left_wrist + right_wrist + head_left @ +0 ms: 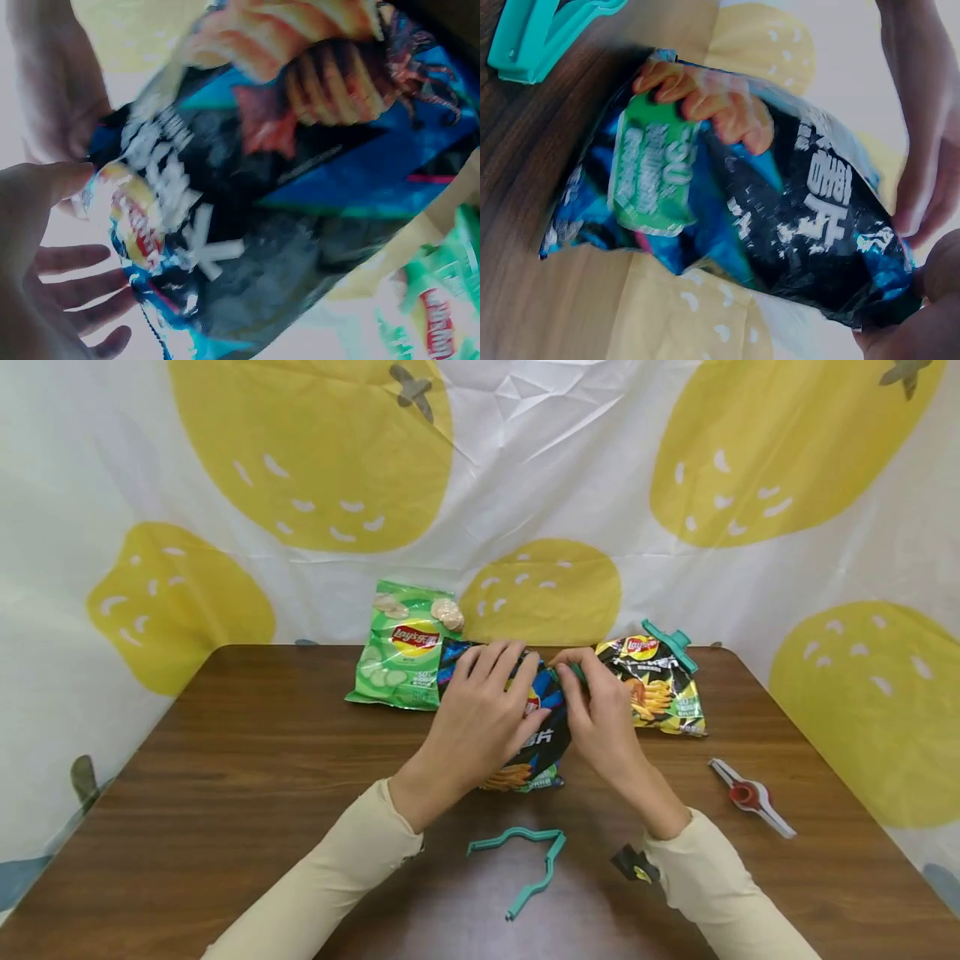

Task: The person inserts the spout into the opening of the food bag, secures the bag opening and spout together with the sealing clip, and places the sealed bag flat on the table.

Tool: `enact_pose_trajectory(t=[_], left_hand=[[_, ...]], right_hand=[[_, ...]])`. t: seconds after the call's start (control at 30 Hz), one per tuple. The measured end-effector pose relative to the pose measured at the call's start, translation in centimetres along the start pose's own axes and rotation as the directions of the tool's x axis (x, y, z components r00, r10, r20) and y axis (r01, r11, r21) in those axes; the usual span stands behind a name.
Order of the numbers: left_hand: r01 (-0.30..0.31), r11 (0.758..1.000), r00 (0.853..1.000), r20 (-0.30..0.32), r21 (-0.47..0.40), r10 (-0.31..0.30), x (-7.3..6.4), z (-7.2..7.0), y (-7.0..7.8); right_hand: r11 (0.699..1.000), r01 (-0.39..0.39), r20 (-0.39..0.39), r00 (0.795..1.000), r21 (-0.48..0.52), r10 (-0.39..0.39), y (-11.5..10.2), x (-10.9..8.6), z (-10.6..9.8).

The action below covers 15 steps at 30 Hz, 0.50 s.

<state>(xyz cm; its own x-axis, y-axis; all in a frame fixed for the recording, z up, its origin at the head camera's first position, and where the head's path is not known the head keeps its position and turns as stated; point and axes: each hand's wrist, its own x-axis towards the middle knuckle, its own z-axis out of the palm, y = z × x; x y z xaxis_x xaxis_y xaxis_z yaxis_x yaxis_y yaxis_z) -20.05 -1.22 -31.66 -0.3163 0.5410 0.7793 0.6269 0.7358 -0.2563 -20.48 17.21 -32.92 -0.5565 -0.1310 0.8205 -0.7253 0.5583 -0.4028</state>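
A blue-black Lay's chip bag (543, 756) stands tilted on the table between my hands, printed with fries and squid. My left hand (476, 714) reaches over its top edge on the left. In the left wrist view the left thumb (64, 180) presses the bag near the logo, the other fingers spread along the edge. At the top right corner, my right hand (603, 718) pinches the bag between thumb and forefinger. Some dark green shows at that pinch; I cannot tell what it is. Nearer me lies an unfolded teal bag clip (555, 843).
Behind to the left stands a green Lay's bag (386, 664). At the back right, a black-yellow chip bag (652, 693) has a teal clip (675, 643) across its top. A grey-and-red hand tool (750, 797) lies on the right, and a black packaging scrap (633, 864) beside my right sleeve.
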Motion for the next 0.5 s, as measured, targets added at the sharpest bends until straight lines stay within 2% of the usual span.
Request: enact_pose_trajectory(t=[0.07, 0.17, 0.33, 0.4, 0.5], left_hand=[[0.041, 0.999, 0.997, 0.071, -0.019, -0.039, -0.2, 0.5, -0.1], [0.092, 0.989, 0.99, 0.113, -0.118, -0.079, -0.7, 1.3, -0.5], [0.097, 0.951, 0.993, 0.093, -0.292, -0.073, -1.2, 2.3, -0.8], [0.102, 0.941, 0.993, 0.083, -0.323, -0.079, -1.2, 2.6, -0.7], [0.108, 0.941, 0.993, 0.081, -0.319, -0.086, -1.2, 2.9, -0.4]], right_hand=[[1.0, 0.011, -0.002, 1.0, 0.026, -0.011, -0.1, 0.0, 0.1], [0.997, 0.023, 0.0, 1.0, 0.067, -0.023, -0.2, 0.0, 0.3], [0.996, 0.035, -0.014, 0.999, 0.088, -0.034, -0.4, -0.2, 0.6], [0.997, 0.034, -0.043, 0.999, 0.075, -0.031, -0.4, -0.3, 0.8], [0.998, 0.025, -0.102, 0.995, 0.055, -0.019, -0.5, -0.8, 1.3]])
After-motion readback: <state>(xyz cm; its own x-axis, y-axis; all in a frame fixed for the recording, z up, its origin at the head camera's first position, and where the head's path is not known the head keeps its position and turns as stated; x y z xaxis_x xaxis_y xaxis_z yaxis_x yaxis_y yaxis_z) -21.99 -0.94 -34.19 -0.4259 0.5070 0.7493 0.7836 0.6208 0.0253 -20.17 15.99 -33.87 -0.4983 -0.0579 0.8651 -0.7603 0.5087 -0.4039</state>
